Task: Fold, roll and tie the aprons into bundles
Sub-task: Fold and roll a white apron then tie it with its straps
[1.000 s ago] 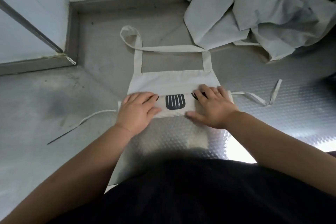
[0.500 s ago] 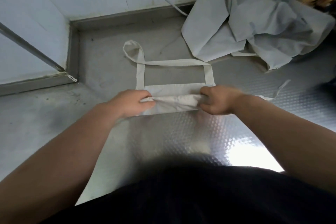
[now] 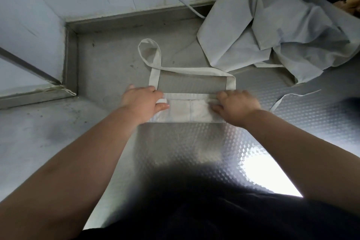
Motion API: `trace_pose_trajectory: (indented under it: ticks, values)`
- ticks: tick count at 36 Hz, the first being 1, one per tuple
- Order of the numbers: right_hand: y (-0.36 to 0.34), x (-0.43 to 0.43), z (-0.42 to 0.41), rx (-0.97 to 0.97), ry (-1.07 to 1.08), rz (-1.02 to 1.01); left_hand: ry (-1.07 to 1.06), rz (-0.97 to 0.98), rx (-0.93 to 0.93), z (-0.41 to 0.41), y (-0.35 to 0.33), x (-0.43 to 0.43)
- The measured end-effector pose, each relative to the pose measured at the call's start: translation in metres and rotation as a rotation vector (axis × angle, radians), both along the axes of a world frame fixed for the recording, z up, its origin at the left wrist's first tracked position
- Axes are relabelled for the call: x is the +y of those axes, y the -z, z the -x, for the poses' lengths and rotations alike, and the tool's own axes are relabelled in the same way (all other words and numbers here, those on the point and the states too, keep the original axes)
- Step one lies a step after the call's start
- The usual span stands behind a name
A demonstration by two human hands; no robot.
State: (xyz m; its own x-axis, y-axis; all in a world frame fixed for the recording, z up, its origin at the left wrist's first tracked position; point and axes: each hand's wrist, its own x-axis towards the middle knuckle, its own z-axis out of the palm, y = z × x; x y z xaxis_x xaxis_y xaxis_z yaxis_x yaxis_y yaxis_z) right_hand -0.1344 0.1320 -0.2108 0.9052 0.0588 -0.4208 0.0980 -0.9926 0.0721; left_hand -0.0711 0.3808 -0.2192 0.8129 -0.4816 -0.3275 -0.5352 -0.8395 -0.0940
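Now clamping the half-rolled apron (image 3: 187, 110) at both ends, left grip (image 3: 143, 101) on the left end and right grip (image 3: 235, 106) on the right, with long axis lying crosswise on the tabletop (image 3: 175, 152) and neck strap (image 3: 194, 69) trailing away from the body, likely rolling forward next.

L hand (image 3: 143, 103), R hand (image 3: 236, 106) grip ends of folded apron (image 3: 188, 112) on metal table (image 3: 185, 152); neck strap (image 3: 191, 69) lies beyond, apron pile (image 3: 272, 31) far R.
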Motion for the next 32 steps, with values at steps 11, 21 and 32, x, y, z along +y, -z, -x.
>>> trace_pose_trajectory:
  ticks: [11, 21, 32]
  values:
    - [-0.014, -0.007, 0.006, 0.162, 0.099, -0.214, -0.082, -0.054, 0.323, -0.002, -0.011, 0.001]
    - [-0.012, 0.003, 0.007, 0.016, -0.003, 0.031, -0.044, 0.18, -0.113, 0.028, 0.005, -0.011]
    - [0.005, 0.003, 0.056, -0.005, -0.041, -0.218, 0.105, 0.297, 0.098, 0.057, 0.007, 0.0]
